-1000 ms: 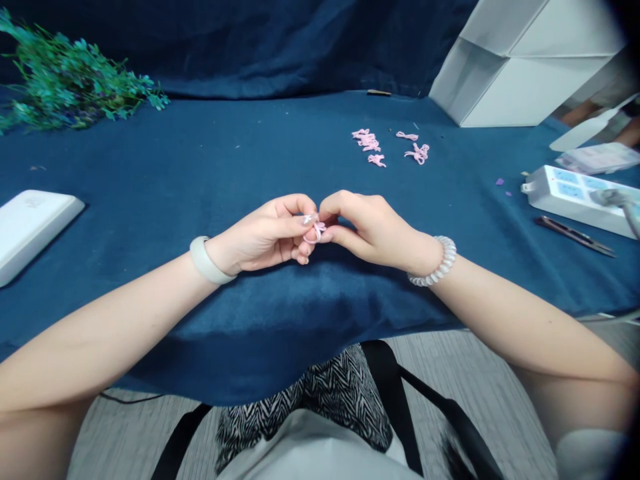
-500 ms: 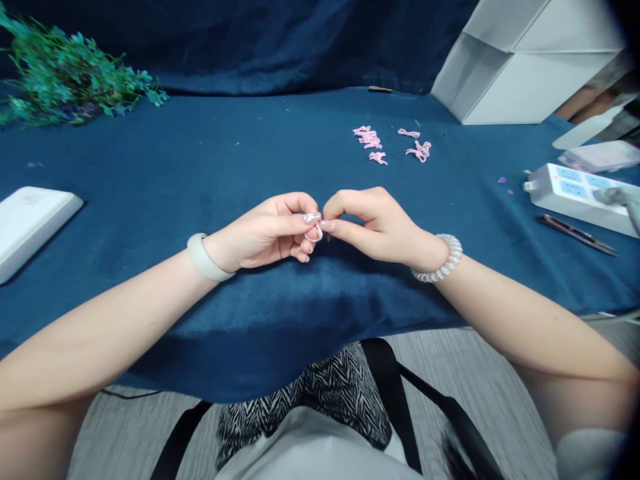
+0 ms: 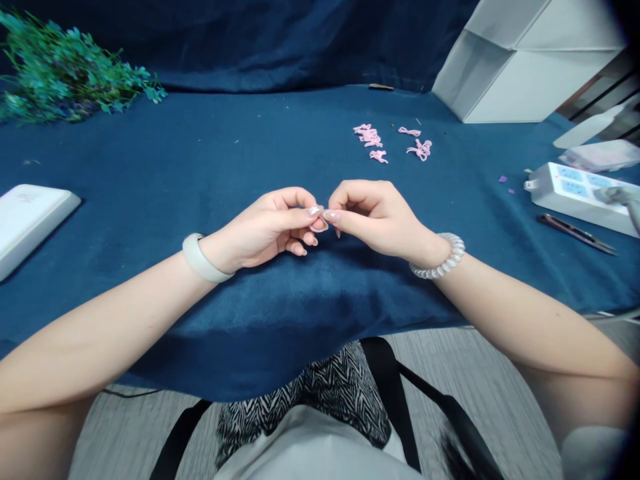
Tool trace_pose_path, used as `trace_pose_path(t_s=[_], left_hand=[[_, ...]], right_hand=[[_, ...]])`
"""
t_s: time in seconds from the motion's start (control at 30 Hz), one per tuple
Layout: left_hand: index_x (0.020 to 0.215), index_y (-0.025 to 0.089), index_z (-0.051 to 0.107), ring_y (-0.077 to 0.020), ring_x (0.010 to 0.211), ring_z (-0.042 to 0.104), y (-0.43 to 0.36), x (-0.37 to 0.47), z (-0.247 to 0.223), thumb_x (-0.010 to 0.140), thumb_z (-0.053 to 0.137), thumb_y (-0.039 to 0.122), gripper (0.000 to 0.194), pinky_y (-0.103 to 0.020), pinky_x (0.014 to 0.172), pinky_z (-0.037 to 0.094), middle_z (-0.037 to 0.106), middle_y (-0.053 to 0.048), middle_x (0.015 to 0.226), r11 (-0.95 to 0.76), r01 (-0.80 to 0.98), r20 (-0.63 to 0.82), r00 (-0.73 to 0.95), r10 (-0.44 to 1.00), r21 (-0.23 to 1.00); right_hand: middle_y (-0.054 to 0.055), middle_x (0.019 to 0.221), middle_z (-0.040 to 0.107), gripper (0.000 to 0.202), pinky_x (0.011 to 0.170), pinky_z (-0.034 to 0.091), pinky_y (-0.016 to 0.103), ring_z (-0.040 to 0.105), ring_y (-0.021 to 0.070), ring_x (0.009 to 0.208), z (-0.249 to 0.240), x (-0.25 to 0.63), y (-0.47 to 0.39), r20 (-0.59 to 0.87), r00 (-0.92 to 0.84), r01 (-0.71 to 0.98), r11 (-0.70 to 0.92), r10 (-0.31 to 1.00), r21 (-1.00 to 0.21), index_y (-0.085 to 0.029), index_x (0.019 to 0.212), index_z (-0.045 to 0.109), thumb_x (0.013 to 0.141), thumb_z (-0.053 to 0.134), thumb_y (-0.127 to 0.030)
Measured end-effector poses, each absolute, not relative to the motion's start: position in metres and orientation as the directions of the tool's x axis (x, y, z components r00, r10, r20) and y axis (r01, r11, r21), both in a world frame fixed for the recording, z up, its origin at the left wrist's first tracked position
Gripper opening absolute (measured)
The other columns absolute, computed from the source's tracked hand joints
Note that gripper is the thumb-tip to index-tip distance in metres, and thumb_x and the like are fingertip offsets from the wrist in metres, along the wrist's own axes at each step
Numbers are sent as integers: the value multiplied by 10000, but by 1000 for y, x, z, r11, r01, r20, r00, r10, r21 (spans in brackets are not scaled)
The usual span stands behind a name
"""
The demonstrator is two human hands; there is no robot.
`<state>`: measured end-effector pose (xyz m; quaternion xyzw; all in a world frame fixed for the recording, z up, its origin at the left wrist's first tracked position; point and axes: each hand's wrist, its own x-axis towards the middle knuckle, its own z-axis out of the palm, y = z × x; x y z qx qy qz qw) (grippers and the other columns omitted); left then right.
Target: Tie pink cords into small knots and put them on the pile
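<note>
Pink cord [image 3: 321, 230], in L fingers [image 3: 300, 217], R fingers [image 3: 346, 220] adj.

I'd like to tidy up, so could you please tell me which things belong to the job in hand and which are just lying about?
Seemingly in the job:
pink cord, at the fingertips of left hand and right hand
knotted pink pieces on the cloth

Probably just lying about:
green plant
white slab
white box
power strip
slim dark tool, untouched
</note>
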<state>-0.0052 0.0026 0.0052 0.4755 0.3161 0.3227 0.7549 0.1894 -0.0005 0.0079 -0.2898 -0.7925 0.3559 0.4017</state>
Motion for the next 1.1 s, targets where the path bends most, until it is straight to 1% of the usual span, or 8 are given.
trace_pose_path(t_s=[0.13,0.33,0.43,0.63,0.77,0.93,1.1], left_hand=[[762,153,574,-89,560,623,3,-4,5,710,761,202,201,-159,456,504,653,9,695,307,-166,-172,548,819,937],[737,146,578,-108,629,630,3,-1,3,702,760,199,193,-185,526,532,633,1,657,192,-147,-105,459,882,970],[732,144,582,-102,645,624,2,0,2,707,761,217,195,-189,556,532,630,0,672,168,-165,-83,428,900,972],[724,143,583,-90,632,611,0,2,3,702,768,231,206,-189,567,522,644,3,695,184,-152,-112,389,914,971],[712,141,586,-91,640,612,0,3,3,714,749,223,183,-187,567,518,647,-2,693,187,-139,-125,365,923,972],[701,140,583,-91,631,604,-1,4,3,721,733,205,164,-186,556,509,627,-3,671,192,-113,-145,330,933,975],[689,144,595,-80,595,579,-1,5,0,720,726,209,149,-185,541,497,610,5,662,149,-95,-114,300,947,984]], right_hand=[[-18,622,572,187,568,376,228,484,79,571,7,189,-1,506,-498,286,684,704,-671,-139,680,567,842,600,-228],[-10,646,602,139,596,393,238,525,97,596,5,187,0,572,-484,384,748,663,-542,-153,680,584,817,574,-169],[-9,649,599,144,611,393,250,531,108,607,4,186,0,616,-487,428,784,619,-449,-165,679,584,819,552,-170],[13,641,564,179,621,381,294,503,143,626,1,184,-1,664,-509,525,809,547,-265,-181,672,562,840,505,-201],[28,625,523,240,610,357,320,447,155,614,-4,184,2,670,-558,578,809,489,-110,-188,663,547,882,454,-221],[41,609,508,356,570,292,343,414,162,606,-5,185,4,658,-645,599,792,389,118,-193,607,513,937,386,-234],[35,544,434,416,544,269,352,388,157,574,1,180,1,609,-729,554,793,313,255,-197,558,505,949,361,-188]])
